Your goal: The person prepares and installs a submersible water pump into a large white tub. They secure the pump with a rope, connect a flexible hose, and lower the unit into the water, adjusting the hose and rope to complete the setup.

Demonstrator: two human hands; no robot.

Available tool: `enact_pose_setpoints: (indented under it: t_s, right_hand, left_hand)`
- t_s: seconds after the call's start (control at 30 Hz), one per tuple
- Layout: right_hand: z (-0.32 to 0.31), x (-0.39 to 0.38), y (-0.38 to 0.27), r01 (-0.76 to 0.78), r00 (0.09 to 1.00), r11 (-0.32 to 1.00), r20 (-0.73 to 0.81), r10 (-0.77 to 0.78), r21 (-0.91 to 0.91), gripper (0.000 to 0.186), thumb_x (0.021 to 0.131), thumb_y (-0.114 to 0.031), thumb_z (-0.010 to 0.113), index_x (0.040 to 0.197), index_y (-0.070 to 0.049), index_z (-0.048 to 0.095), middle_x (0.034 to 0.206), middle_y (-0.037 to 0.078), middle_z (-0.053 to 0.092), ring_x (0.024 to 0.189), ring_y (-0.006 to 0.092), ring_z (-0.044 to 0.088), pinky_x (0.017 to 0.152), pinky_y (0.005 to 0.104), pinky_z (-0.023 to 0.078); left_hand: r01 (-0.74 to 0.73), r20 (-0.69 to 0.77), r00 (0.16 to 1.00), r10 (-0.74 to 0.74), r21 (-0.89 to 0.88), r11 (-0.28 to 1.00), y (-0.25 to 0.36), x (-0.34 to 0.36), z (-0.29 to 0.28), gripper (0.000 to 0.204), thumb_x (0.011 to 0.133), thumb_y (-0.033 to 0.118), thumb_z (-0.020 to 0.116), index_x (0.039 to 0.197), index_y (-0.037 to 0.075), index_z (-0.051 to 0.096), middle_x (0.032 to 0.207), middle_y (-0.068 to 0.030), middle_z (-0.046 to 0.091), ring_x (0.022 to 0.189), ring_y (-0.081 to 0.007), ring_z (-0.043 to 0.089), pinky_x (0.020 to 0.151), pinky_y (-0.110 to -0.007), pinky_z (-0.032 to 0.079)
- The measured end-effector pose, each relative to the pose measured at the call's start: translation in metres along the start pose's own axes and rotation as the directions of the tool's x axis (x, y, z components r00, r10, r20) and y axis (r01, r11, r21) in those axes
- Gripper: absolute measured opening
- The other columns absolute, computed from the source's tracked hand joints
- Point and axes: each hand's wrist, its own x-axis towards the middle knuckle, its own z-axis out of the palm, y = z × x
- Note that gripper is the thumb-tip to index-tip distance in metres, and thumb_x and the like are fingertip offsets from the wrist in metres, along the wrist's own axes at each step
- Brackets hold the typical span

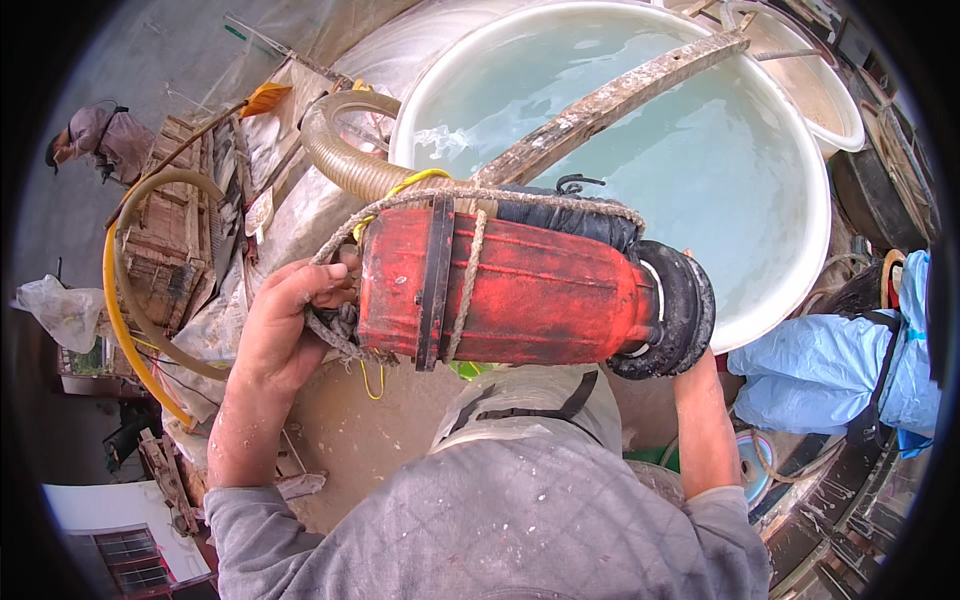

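1. Red ribbed metal pump (pixel 520 290), roped and hose-fitted, lies level at my chest before the white water-filled tub (pixel 800 270).
2. My left hand (pixel 285 325) grips the rope end; my right hand (pixel 690 365), mostly hidden, props the black base, sharing weight.

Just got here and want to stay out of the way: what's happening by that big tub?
A person holds a red submersible pump sideways at chest height, beside a large white tub of pale water. The left hand grips the rope wound around the pump's hose end; the right hand supports the black base end from below, mostly hidden. A ribbed hose curves off the pump, and a dirty plank lies across the tub.
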Motion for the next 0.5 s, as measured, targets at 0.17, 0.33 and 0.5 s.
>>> enact_pose_setpoints:
  t_s: [0.17, 0.33, 0.5]
  right_hand:
    - [-0.005, 0.020, 0.040, -0.077, 0.994, 0.997, 0.078, 0.076, 0.004, 0.072, 0.067, -0.041, 0.078, 0.128, -0.009, 0.057, 0.127, 0.018, 0.060, 0.115, 0.0373, 0.058, 0.106, 0.0525, 0.038]
    - [0.004, 0.031, 0.069, -0.169, 0.973, 0.986, 0.160, 0.166, 0.007, 0.072, 0.068, -0.041, 0.078, 0.129, -0.009, 0.056, 0.128, 0.018, 0.060, 0.115, 0.0371, 0.057, 0.106, 0.0519, 0.038]
    - [0.030, 0.017, 0.088, -0.236, 0.946, 0.970, 0.238, 0.218, 0.049, 0.072, 0.069, -0.041, 0.077, 0.130, -0.009, 0.056, 0.129, 0.018, 0.059, 0.116, 0.0368, 0.057, 0.106, 0.0514, 0.038]
  left_hand:
    - [0.102, 0.001, 0.995, -0.102, -0.006, 0.995, -0.008, 0.049, 0.042, 0.007, 0.088, 0.003, 0.061, 0.089, -0.004, 0.061, 0.075, 0.0011, 0.050, 0.069, -0.0075, 0.047, 0.066, -0.023, 0.041]
    - [0.159, 0.077, 0.984, -0.158, -0.011, 0.987, -0.013, 0.093, 0.054, 0.024, 0.088, 0.001, 0.061, 0.105, -0.015, 0.059, 0.083, -0.0010, 0.056, 0.071, -0.0062, 0.049, 0.070, -0.020, 0.044]
    - [0.192, 0.060, 0.978, -0.199, 0.114, 0.975, -0.002, 0.119, 0.067, 0.032, 0.088, 0.005, 0.064, 0.111, -0.016, 0.058, 0.081, 0.0010, 0.055, 0.071, -0.0054, 0.048, 0.071, -0.021, 0.043]
